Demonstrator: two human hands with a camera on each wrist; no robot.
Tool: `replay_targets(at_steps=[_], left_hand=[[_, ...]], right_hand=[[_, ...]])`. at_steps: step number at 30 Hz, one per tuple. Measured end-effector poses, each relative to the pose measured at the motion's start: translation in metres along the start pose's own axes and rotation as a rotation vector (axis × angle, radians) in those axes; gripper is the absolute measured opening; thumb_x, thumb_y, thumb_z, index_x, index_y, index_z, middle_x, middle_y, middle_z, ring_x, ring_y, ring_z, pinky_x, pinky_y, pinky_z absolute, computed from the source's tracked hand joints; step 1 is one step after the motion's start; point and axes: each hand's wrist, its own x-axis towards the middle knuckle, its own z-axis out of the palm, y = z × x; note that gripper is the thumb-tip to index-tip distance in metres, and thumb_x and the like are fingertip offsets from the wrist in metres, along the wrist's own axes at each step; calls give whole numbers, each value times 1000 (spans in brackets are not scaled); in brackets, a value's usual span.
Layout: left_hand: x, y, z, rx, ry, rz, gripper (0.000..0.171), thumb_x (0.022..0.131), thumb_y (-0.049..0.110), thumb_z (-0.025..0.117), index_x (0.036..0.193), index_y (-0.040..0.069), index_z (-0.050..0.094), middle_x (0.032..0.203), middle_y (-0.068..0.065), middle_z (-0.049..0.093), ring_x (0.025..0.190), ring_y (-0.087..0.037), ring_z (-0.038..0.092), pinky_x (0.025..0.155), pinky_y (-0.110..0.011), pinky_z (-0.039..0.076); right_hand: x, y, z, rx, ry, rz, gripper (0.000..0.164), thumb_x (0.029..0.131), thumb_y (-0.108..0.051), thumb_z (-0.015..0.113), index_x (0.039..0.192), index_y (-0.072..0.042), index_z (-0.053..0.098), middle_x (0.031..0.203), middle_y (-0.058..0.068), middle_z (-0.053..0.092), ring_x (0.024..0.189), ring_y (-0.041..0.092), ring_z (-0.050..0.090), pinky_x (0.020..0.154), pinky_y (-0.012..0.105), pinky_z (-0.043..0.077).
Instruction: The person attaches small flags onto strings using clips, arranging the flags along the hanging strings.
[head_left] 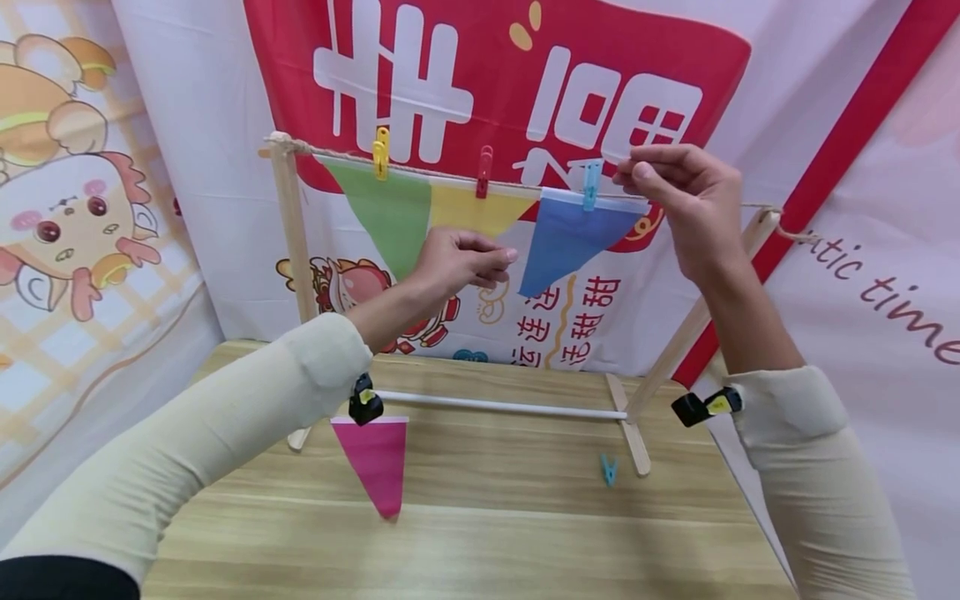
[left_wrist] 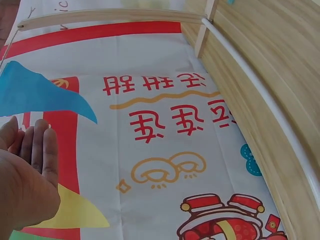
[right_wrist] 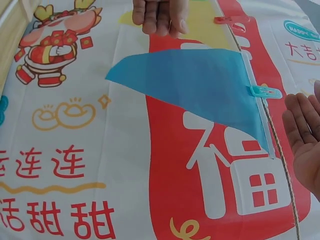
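A blue pennant (head_left: 573, 237) hangs from a twine line (right_wrist: 281, 155), clipped by a light-blue clothespin (head_left: 591, 185). My right hand (head_left: 686, 200) is raised just right of that clothespin; in the right wrist view a small gap separates them, and the fingers hold nothing. My left hand (head_left: 463, 258) hovers between the yellow pennant (head_left: 480, 208) and the blue one, its fingers loosely bent around nothing. A red clothespin (head_left: 483, 171) sits over the yellow pennant. Farther left, a yellow clothespin (head_left: 381, 154) is above the green pennant (head_left: 386, 208).
Two wooden posts (head_left: 292, 225) carry the line, with a white rod (head_left: 495, 405) joining them low down. On the wooden table (head_left: 495, 550) lie a pink pennant (head_left: 377, 467) and a blue clothespin (head_left: 608, 469). A printed cloth (head_left: 247, 250) hangs behind.
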Motion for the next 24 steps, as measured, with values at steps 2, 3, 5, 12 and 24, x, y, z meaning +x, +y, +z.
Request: replay_targets(at_steps=[2, 3, 5, 12, 24], left_hand=[[-1, -1, -1, 8, 5, -6, 28, 102, 27, 87, 121, 7, 86, 114, -14, 87, 97, -26, 86, 89, -35, 71], [-2, -2, -2, 13, 6, -9, 28, 103, 28, 87, 121, 7, 86, 115, -14, 87, 97, -25, 86, 89, -35, 71], [-3, -4, -3, 21, 4, -17, 29, 103, 29, 87, 122, 8, 85, 117, -15, 86, 99, -26, 86, 90, -36, 71], [-7, -16, -14, 55, 16, -60, 34, 103, 32, 86, 126, 8, 83, 123, -16, 85, 102, -25, 85, 92, -41, 71], [-9, -29, -26, 131, 20, -73, 34, 101, 35, 89, 123, 9, 83, 119, -13, 84, 100, -25, 83, 89, -41, 71]], right_hand=[[-3, 1, 1, 0, -7, -4, 30, 101, -11, 85, 129, 0, 81, 122, 11, 85, 113, 23, 84, 103, 28, 66], [-4, 1, 1, -1, -10, -6, 30, 101, -11, 84, 129, 0, 81, 122, 11, 85, 113, 23, 84, 103, 28, 66], [-7, 3, 1, -21, -16, -16, 29, 102, -10, 84, 129, -1, 81, 121, 11, 86, 112, 24, 84, 103, 28, 66], [-15, 8, -3, -78, -40, -29, 30, 101, -10, 83, 129, 1, 81, 121, 13, 85, 110, 24, 84, 101, 26, 66], [-38, 27, -14, -117, -86, 31, 34, 102, -7, 82, 135, 2, 78, 123, 6, 86, 113, 19, 84, 99, 26, 66]])
